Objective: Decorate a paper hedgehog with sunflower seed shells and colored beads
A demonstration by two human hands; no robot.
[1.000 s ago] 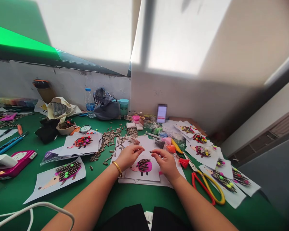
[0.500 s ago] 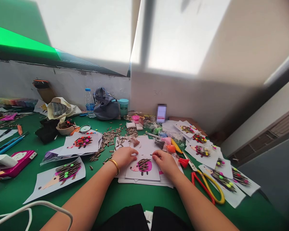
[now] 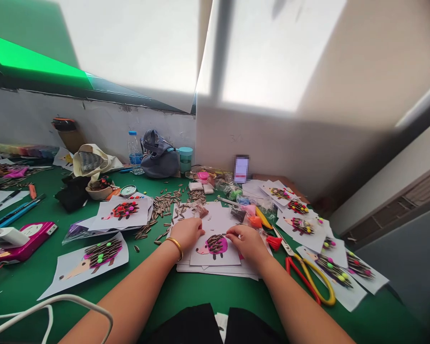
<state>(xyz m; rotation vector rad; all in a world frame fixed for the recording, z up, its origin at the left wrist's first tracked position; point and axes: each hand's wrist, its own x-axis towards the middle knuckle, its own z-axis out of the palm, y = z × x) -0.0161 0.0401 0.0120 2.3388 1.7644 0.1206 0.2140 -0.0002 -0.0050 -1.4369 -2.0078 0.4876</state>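
A white sheet (image 3: 200, 259) with a pink hedgehog (image 3: 221, 244) lies on a stack of papers in front of me. Dark striped sunflower seeds cover part of the hedgehog's back. My left hand (image 3: 188, 234), with a gold bangle at the wrist, rests at the sheet's upper left, its fingers curled together; whether anything is between them is hidden. At the hedgehog's upper right, my right hand (image 3: 247, 241) has thumb and index finger pinched on a small dark seed (image 3: 225, 234). Loose sunflower seeds (image 3: 161, 209) are heaped beyond my left hand.
Scissors (image 3: 310, 277) with red and yellow handles lie at right, near several hedgehog sheets (image 3: 301, 227). More hedgehog sheets (image 3: 89, 263) lie at left, with a pink power strip (image 3: 28, 242) and white cable (image 3: 71, 298). A bottle (image 3: 134, 153), bag (image 3: 160, 160) and phone (image 3: 241, 168) stand behind.
The hedgehog sheet has shifted slightly right and up. My right hand's fingertips have moved slightly left and down, nearer the hedgehog's back.
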